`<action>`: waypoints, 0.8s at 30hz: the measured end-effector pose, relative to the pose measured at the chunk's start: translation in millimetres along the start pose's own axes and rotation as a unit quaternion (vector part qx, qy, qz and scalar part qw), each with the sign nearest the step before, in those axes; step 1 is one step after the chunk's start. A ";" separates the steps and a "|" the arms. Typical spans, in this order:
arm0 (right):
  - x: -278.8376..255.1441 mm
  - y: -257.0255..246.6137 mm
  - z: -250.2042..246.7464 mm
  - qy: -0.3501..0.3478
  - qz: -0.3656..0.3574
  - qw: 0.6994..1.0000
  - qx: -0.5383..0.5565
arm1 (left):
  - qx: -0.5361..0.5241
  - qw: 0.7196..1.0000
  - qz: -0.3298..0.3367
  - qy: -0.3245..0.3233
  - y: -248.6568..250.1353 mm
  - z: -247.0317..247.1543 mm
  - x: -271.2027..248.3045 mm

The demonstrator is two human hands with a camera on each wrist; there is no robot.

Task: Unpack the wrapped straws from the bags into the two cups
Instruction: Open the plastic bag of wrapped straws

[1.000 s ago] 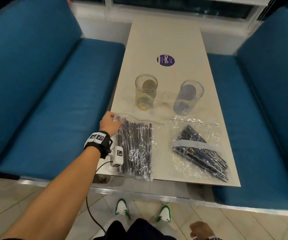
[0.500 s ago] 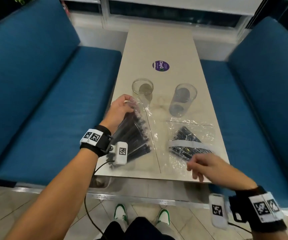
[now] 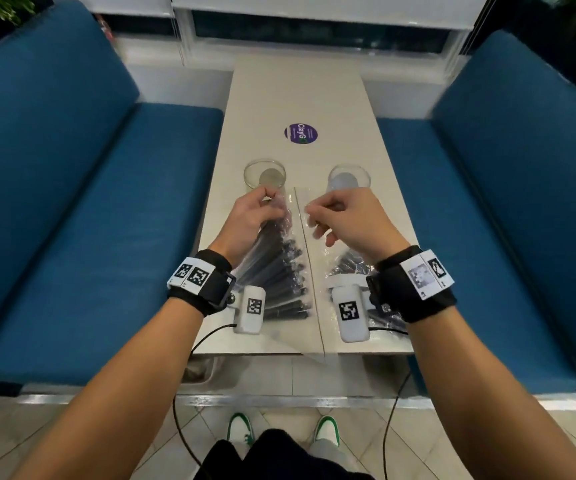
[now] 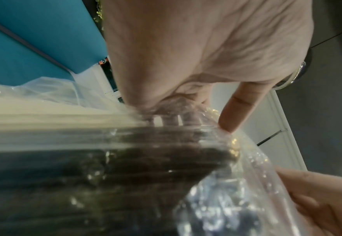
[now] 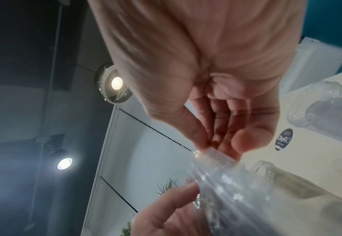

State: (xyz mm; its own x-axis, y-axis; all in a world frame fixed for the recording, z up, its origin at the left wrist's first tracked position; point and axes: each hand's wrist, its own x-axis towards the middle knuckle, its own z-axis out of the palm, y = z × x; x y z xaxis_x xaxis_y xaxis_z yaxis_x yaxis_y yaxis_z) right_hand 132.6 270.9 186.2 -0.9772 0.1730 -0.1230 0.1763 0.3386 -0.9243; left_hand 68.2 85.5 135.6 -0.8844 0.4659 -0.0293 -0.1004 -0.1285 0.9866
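A clear bag of black wrapped straws hangs tilted above the near end of the table, its top edge raised toward the cups. My left hand grips the bag's top left corner, and its fingers bunch the plastic. My right hand pinches the top strip of the bag between thumb and forefinger. A second bag of straws lies on the table, mostly hidden under my right wrist. Beyond the hands stand a yellowish cup and a bluish clear cup, both upright with no straws in them.
The narrow pale table runs away from me, with a round purple sticker past the cups. Blue bench seats flank it on both sides. Camera cables hang off the near table edge.
My left hand lifted the bag off the table and carried it toward the middle. My right hand came up from the second bag and took hold of the lifted bag's top edge.
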 end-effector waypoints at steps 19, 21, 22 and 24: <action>6.1 0.0 16.5 -0.112 0.022 0.945 0.307 | 0.167 0.973 0.146 0.060 8.4 11.2 -7.3; 6.5 -0.8 18.5 -0.108 0.026 0.944 0.312 | 0.183 0.969 0.153 0.069 8.3 9.2 -5.9; 6.3 -1.4 19.0 -0.107 0.027 0.944 0.312 | 0.198 0.965 0.155 0.076 8.0 7.7 -4.9; 6.6 -2.0 20.1 -0.098 0.029 0.946 0.308 | 0.226 0.957 0.161 0.086 7.8 6.3 -4.0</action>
State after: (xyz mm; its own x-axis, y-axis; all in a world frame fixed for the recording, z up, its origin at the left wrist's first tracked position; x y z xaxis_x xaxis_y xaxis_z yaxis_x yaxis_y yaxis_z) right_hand 123.4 252.8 180.0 -0.9817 -0.0199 -0.1893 0.1872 -0.2803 -0.9415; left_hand 73.8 88.1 144.4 -0.9023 0.3098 0.2997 0.3623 0.1681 0.9168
